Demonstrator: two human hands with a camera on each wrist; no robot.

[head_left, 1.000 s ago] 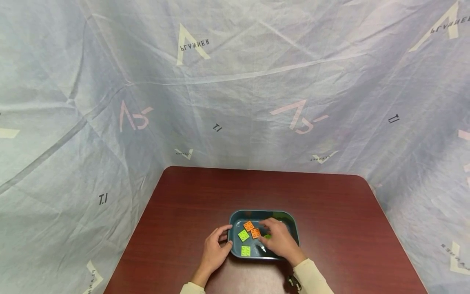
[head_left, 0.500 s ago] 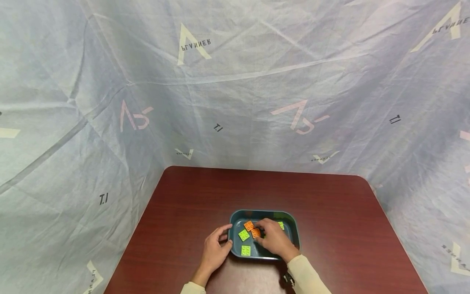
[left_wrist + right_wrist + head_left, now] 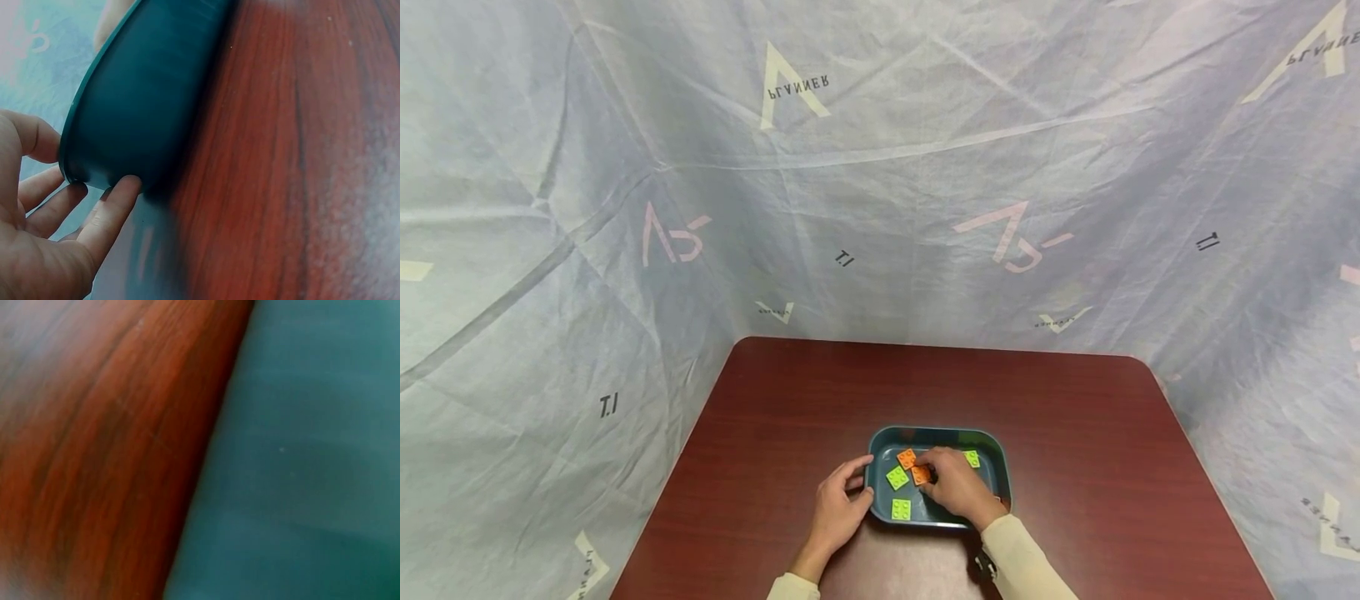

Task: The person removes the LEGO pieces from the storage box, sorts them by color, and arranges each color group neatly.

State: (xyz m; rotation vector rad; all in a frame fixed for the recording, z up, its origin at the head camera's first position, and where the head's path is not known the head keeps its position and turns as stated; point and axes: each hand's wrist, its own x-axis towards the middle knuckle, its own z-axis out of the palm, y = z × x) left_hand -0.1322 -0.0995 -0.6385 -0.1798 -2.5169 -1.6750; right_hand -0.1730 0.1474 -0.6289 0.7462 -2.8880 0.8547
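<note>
A dark teal tray sits on the table with square toy building bricks in it. My left hand is at its left end, thumb and index finger spread along the rim. In the left wrist view, the fingers touch the tray's outer wall. My right hand reaches inside, its thumb and index finger at two sides of an orange brick. Another orange brick lies just beyond that one, and a lime green brick lies to its left. The right wrist view shows no hand.
One lime brick lies near the tray's front wall, another lime brick towards its back right. An orange piece shows partly beside the right wrist. The reddish-brown table is enclosed by grey printed sheeting.
My right hand has shifted left across the tray to the orange brick, uncovering the lime brick at the back right. My left hand has stayed at the tray's left end.
</note>
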